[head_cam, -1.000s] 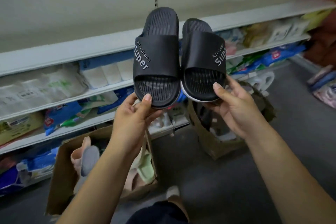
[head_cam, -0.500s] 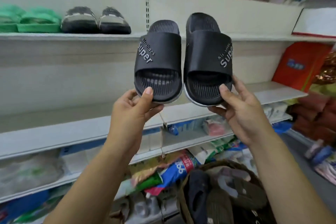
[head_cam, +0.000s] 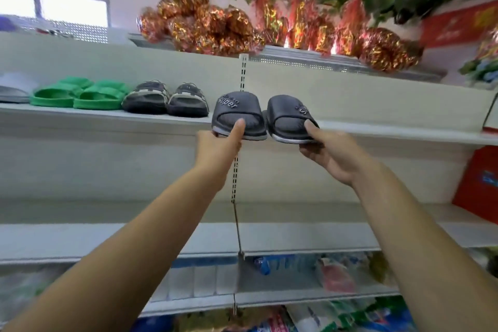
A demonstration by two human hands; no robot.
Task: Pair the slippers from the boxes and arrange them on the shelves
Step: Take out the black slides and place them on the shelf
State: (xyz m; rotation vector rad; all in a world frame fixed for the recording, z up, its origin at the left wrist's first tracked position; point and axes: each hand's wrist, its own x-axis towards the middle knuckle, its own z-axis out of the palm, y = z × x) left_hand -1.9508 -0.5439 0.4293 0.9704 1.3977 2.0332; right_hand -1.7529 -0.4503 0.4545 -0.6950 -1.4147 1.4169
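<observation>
Pointing toe-first toward the camera, the left slipper [head_cam: 238, 114] and the right slipper [head_cam: 289, 119], both dark, are held side by side at the front edge of the shelf [head_cam: 404, 133]. The left slipper is pinched at its toe by the left hand [head_cam: 217, 148], thumb on top. The right slipper is gripped likewise by the right hand [head_cam: 332, 155]. Whether the soles rest on the shelf cannot be told. Just to the left, 1 grey pair [head_cam: 165, 98] and 1 green pair [head_cam: 80, 92] are set on it.
</observation>
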